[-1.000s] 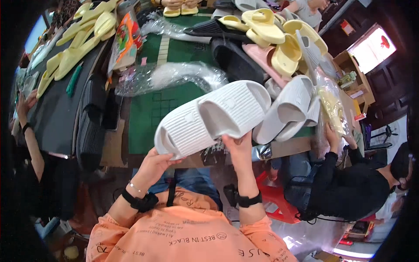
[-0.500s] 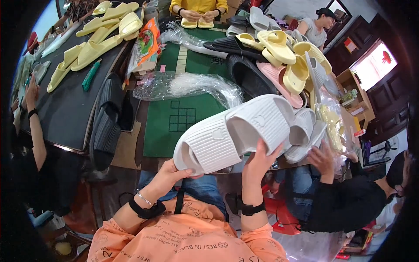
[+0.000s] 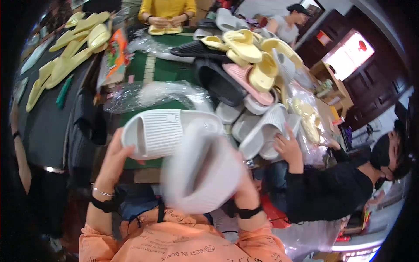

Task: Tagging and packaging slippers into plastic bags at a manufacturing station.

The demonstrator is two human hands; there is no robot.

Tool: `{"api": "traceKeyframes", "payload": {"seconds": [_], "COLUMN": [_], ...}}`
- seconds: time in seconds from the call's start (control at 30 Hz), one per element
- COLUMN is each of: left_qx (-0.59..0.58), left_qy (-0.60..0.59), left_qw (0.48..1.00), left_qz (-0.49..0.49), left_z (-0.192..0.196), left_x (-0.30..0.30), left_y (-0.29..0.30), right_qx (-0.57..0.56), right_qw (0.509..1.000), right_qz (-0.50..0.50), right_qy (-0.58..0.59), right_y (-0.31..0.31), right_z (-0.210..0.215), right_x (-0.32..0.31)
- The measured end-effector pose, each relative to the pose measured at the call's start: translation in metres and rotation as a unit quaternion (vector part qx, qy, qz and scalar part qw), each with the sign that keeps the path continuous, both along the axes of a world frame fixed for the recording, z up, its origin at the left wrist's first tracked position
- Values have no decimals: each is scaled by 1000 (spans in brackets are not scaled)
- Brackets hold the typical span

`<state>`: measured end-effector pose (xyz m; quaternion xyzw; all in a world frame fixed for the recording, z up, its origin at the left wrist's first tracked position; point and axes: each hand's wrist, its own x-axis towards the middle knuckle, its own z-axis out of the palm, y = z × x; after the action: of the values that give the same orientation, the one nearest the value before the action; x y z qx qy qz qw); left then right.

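Observation:
My left hand [image 3: 114, 158] grips the toe-side edge of a pale grey slide slipper [image 3: 159, 131] with a ribbed strap, held level over the green mat [image 3: 144, 163]. In front of it, a second pale grey slipper [image 3: 209, 190] is smeared by motion, tilted with its opening toward me. Behind this one is my right hand [image 3: 244, 179], closed at its right side; its fingers are mostly hidden. The blurred slipper covers part of the first one's right end.
A heap of yellow slippers [image 3: 244, 46], with black, pink and grey ones, lies right of clear plastic bags [image 3: 157, 94]. A co-worker's hand [image 3: 289, 148] touches grey slippers [image 3: 264, 131] at right. Yellow slippers [image 3: 65, 70] and a green-handled tool [image 3: 64, 91] lie on the black table at left.
The two grey slippers, side by side before, are now apart in angle: the right one has swung down toward me and tilted. The view has shifted right. The co-worker's hand now touches grey slippers.

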<state>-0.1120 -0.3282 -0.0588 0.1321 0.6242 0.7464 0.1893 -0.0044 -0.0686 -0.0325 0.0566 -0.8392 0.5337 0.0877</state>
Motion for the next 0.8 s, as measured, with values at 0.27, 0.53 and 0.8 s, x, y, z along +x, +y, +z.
{"api": "traceKeyframes", "payload": {"seconds": [0.27,0.53,0.8], "left_qx": [7,118,-203], "left_qy": [29,-56,186], "left_qw": [994,985,955], "left_qz": [107,112,108], "left_z": [12,-56,-64], "left_x": [-35,-85,-5], "left_y": [8,-18,23], "right_qx": [-88,-127,22], "right_qw": [978,950,993], "right_qz": [69,-219,-107], "right_qy": [174,184,51], "right_y": [-79,-117,-108], "right_z": [-41,-43,-111], "right_x": [-32,-73,-101]}}
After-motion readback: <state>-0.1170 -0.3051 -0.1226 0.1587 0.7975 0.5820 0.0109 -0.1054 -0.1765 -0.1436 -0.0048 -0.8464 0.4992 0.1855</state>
